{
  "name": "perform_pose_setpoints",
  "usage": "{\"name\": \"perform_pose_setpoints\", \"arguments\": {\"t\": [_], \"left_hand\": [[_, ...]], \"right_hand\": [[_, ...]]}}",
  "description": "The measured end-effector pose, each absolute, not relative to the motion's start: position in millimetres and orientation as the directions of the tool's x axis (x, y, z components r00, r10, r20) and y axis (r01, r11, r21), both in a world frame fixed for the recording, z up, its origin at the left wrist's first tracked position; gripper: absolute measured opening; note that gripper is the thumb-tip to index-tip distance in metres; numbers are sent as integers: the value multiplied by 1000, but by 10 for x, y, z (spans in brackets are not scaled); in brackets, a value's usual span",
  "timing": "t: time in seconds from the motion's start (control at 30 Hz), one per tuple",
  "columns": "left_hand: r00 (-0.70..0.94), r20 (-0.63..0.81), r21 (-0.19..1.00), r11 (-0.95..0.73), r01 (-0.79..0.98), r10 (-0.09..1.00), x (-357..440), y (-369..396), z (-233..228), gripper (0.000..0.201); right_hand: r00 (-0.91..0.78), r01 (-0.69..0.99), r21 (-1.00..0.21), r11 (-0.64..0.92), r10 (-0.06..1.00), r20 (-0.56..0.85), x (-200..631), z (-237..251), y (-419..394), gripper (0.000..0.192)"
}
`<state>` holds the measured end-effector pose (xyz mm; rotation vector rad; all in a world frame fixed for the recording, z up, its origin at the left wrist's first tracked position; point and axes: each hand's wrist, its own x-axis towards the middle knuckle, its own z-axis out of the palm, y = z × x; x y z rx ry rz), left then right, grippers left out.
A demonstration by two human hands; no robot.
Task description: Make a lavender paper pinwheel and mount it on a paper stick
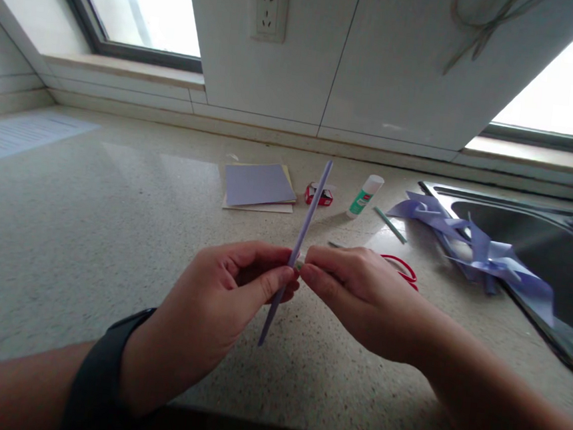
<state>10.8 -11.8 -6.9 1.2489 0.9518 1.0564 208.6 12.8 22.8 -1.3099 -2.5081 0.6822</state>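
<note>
The left hand (222, 296), with a dark band (108, 360) around its wrist, has its fingers closed in a pinch about the middle of a slim purple stick (312, 217), which stands tilted above the bench (115, 227), top end leaning away and to the right. The right hand (364, 299) comes in just beside it, thumb and fingers drawn together at the stick (a pale bit shows between them, too small to make out, so I cannot tell what they grip). Beyond the hands lie a stack of purple and cream paper (259, 184), a small red box (324, 197), an upright glue stick (365, 196) with a white cap and a thin green strip (390, 225). Red-handled scissors (403, 262) lie partly hidden behind the right hand. Farther right, purple pinwheels (491, 253) rest by the sink (541, 227), overlapping its rim. A printed sheet (27, 135) lies at far left.
</note>
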Motion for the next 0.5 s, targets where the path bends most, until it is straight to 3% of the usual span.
{"name": "perform_pose_setpoints", "arguments": {"t": [0.5], "left_hand": [[324,13,999,-25,32,946,88,-148,9,25]], "right_hand": [[-575,668,-539,512,816,62,2080,177,140,34]]}}
